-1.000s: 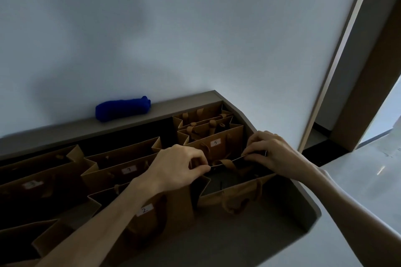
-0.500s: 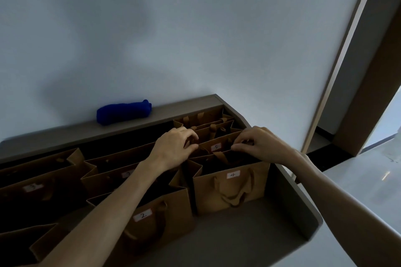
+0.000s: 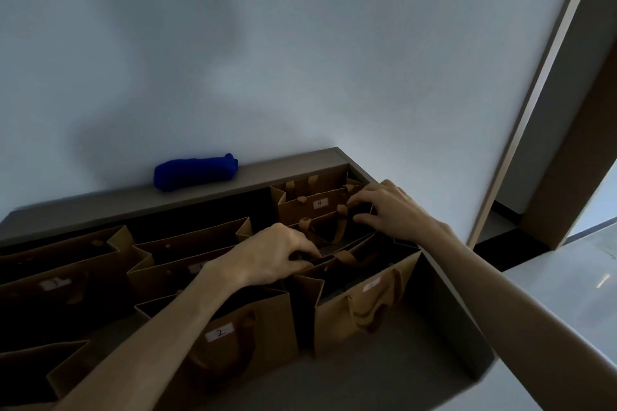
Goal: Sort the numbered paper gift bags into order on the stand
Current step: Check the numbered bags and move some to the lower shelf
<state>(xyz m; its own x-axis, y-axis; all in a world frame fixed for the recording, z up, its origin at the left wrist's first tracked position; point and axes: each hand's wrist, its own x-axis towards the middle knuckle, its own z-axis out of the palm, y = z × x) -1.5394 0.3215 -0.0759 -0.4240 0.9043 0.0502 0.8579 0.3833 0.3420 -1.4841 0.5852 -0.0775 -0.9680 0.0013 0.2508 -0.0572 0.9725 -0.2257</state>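
Several brown paper gift bags with white number labels stand in the grey stand (image 3: 450,314). Front row: bag 2 (image 3: 233,337) and, to its right, a bag with a blurred label (image 3: 347,314). Behind that one stands a middle bag (image 3: 329,232) with its label hidden, then bag 9 (image 3: 310,207) at the back. My left hand (image 3: 273,259) pinches the middle bag's front rim at its left end. My right hand (image 3: 394,210) has finger and thumb curled on that bag's rim at its right end. Bag 3 (image 3: 56,287) stands at the left.
A rolled blue cloth (image 3: 195,172) lies on the stand's back ledge against the white wall. More bags fill the stand's left half and bottom left corner. A door frame (image 3: 534,117) rises at the right, past the stand's end.
Both hands left the front right bag and went to the bag behind it. That bag's label 5 is now out of sight, and label 9 behind it has come into view.
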